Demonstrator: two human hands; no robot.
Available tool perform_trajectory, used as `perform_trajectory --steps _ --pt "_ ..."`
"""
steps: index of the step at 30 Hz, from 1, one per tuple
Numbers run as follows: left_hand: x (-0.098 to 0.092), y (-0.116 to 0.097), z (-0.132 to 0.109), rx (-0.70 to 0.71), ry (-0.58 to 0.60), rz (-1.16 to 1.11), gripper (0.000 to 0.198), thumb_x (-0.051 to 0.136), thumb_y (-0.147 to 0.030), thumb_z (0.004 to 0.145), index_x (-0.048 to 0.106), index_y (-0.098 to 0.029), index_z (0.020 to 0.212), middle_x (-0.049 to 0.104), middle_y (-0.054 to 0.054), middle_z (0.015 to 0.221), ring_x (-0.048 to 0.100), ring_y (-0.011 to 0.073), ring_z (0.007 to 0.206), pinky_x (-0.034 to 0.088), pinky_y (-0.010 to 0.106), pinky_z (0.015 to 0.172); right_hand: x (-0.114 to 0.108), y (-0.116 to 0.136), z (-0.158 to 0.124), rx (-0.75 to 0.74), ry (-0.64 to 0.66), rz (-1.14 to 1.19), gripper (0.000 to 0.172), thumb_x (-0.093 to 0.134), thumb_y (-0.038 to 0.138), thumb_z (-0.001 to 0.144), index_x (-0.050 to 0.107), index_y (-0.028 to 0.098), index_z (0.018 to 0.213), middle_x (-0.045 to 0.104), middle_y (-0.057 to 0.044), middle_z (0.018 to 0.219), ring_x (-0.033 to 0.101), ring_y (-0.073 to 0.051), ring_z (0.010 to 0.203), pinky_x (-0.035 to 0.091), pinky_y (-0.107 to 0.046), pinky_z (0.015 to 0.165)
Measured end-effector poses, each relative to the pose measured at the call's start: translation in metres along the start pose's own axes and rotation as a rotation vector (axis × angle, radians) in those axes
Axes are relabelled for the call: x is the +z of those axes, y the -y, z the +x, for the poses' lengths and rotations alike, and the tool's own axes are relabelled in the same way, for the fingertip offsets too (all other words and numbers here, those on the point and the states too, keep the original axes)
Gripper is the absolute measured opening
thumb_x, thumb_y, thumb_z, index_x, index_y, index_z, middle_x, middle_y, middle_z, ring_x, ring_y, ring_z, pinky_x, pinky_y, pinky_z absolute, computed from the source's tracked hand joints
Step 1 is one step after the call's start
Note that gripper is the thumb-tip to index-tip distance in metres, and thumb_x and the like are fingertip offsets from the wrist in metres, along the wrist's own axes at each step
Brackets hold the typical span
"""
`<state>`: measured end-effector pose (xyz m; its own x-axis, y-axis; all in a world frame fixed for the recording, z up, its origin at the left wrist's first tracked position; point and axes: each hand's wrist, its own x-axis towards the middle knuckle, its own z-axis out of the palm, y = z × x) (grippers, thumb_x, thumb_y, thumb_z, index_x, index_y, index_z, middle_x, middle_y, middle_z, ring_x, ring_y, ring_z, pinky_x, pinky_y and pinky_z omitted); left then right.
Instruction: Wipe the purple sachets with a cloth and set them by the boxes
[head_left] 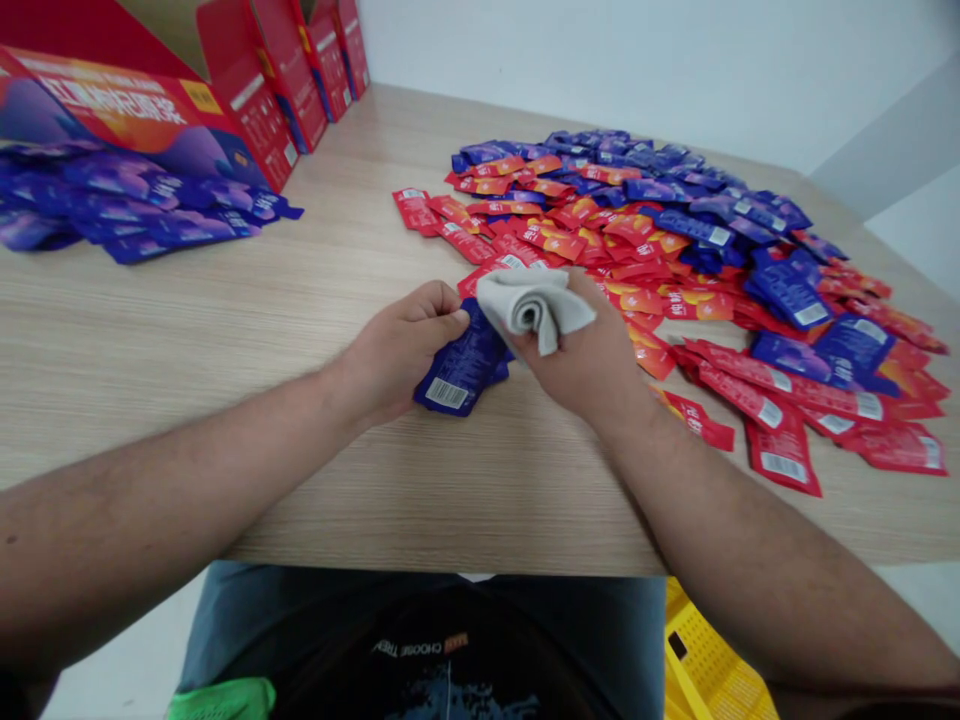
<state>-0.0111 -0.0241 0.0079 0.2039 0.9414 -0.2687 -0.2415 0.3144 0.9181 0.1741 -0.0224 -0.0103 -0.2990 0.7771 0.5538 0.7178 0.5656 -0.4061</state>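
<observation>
Between thumb and fingers, my left hand (409, 345) pinches a dark blue pouch (466, 362) by its upper edge; a white barcode label shows near its bottom. Part of a second blue pouch seems to peek out behind it. My right hand (589, 350) is closed around a rolled, pale grey cloth (532, 300), held against the pouch's top right side. The cloth hides part of the pouch and some of my right fingers. Just beyond both hands, red pouches (555, 238) lie in a loose heap.
Blue pouches (645, 160) cover the heap's far side, and more red ones (784, 450) spread to the right. At left, a row of blue pouches (150, 205) lies before an open red box (142, 100), with more boxes behind. A yellow basket (709, 650) stands below the table edge.
</observation>
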Motion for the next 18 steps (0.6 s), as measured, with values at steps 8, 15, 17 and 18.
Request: perform_trajectory --steps 8,15,17,18 --pt "-0.001 -0.006 0.006 -0.02 -0.099 -0.143 0.017 0.056 -0.009 0.086 0.051 -0.02 0.075 0.052 -0.004 0.059 0.049 0.0094 0.049 0.038 0.021 0.049 -0.001 0.018 -0.006 -0.044 0.212 0.018 0.028 0.066 0.026 0.086 0.06 0.022 0.113 0.064 -0.009 0.105 0.061 -0.027 0.101 0.052 -0.038 0.083" --pt "0.0 -0.006 0.003 -0.005 -0.111 -0.122 0.02 0.057 -0.008 0.087 0.05 -0.019 0.072 0.047 -0.005 0.055 0.042 0.007 0.044 0.031 0.02 0.045 0.0 0.017 -0.006 -0.172 0.438 0.067 0.028 0.066 0.027 0.086 0.062 0.023 0.114 0.063 -0.008 0.107 0.061 -0.024 0.098 0.051 -0.034 0.079" --pt "0.001 -0.007 0.003 0.006 -0.111 -0.141 0.02 0.056 -0.008 0.088 0.049 -0.02 0.073 0.048 -0.005 0.057 0.044 0.0076 0.045 0.034 0.02 0.046 0.0 0.015 -0.006 -0.074 0.288 0.025 0.028 0.066 0.027 0.086 0.061 0.022 0.114 0.063 -0.009 0.107 0.06 -0.026 0.1 0.051 -0.037 0.082" --pt "0.001 -0.008 0.003 0.004 -0.111 -0.151 0.02 0.055 -0.008 0.088 0.049 -0.02 0.073 0.049 -0.004 0.057 0.045 0.008 0.045 0.035 0.02 0.046 0.0 0.014 -0.005 -0.016 0.18 0.006 0.028 0.066 0.028 0.087 0.061 0.021 0.113 0.063 -0.01 0.106 0.059 -0.027 0.101 0.051 -0.038 0.085"
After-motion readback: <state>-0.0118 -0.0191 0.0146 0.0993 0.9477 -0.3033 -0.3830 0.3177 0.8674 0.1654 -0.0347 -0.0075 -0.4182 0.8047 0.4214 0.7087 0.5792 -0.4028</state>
